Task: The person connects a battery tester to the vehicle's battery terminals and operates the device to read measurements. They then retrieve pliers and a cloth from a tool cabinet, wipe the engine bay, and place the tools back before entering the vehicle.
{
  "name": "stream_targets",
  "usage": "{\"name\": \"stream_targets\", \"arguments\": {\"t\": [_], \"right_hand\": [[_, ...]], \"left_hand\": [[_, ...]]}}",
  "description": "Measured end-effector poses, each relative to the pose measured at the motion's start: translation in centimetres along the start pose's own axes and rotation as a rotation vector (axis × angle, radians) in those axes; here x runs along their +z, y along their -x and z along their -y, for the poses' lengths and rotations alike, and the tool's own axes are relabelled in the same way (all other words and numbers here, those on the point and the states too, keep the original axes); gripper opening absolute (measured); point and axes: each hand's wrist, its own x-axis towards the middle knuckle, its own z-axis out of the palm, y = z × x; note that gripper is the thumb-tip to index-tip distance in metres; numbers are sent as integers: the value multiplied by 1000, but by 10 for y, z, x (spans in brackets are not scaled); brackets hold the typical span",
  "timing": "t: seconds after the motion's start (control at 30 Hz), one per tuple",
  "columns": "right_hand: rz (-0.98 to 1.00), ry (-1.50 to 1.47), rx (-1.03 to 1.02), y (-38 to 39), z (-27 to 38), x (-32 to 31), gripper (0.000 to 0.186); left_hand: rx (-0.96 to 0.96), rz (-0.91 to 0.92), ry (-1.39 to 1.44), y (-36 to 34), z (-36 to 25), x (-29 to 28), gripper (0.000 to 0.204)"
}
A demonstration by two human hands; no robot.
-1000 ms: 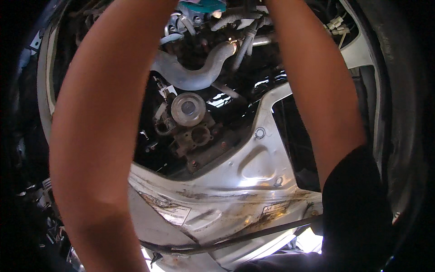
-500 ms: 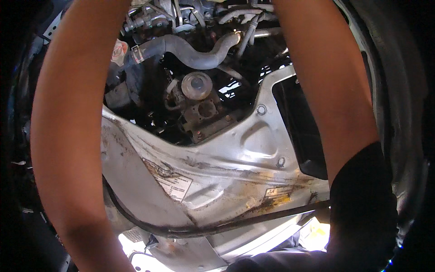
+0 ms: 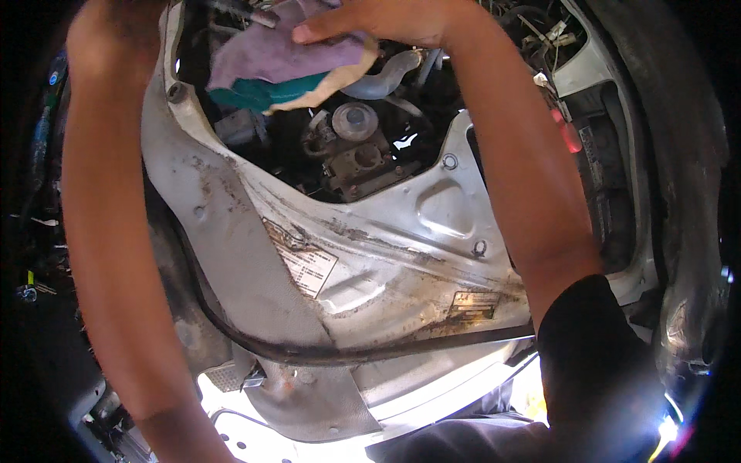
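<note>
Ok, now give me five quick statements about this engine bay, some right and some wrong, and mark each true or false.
1. The right hand has its thumb on a purple, teal and beige cloth. True.
2. The cloth covers the round disc-shaped part. False: the disc-shaped part shows uncovered, below the cloth in the picture.
3. A black sleeve covers part of the right arm. True.
4. The other forearm is sleeved too. False: the visible left forearm is bare.
5. A pale label shows on the light metal panel. True.
</note>
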Motion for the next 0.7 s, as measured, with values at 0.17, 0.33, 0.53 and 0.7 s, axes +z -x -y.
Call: {"name": "stream_targets", "arguments": {"t": [0.17,0.33,0.53,0.7], "right_hand": [[209,-317,260,38,-14,-21,42],[183,-270,154,24,-6,-2,38],[140,-391,-40,12,2,27,43],[-256,-976,-14,-1,4,69,35]], "left_hand": [[-264,386,276,2,0,-92,25],[-126,236,200,51,-36,-126,36],[-247,480,431,70,-58,-178,51],[-292,-323,218,83,-64,-104,59]]}}
